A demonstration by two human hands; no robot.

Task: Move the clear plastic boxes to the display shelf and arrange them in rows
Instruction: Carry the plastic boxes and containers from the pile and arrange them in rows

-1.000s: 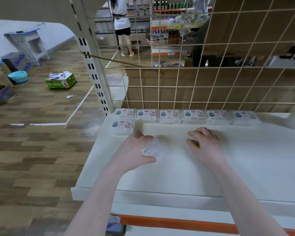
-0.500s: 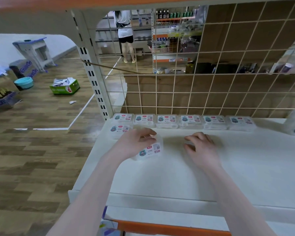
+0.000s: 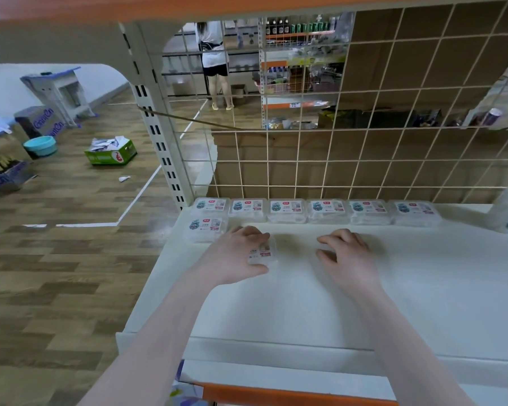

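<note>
Centrally, the left hand (image 3: 235,256) grips a clear plastic box (image 3: 263,253) with a printed label, fingers (image 3: 254,232) curled over its far edge and thumb at its near edge, on the white display shelf (image 3: 305,303). Six like boxes form the back row (image 3: 314,210) against the wire grid panel (image 3: 364,142); one second-row box (image 3: 207,228) sits just left of the held box. The right hand (image 3: 345,254) rests on the shelf, fingers loosely bent, holding nothing
</note>
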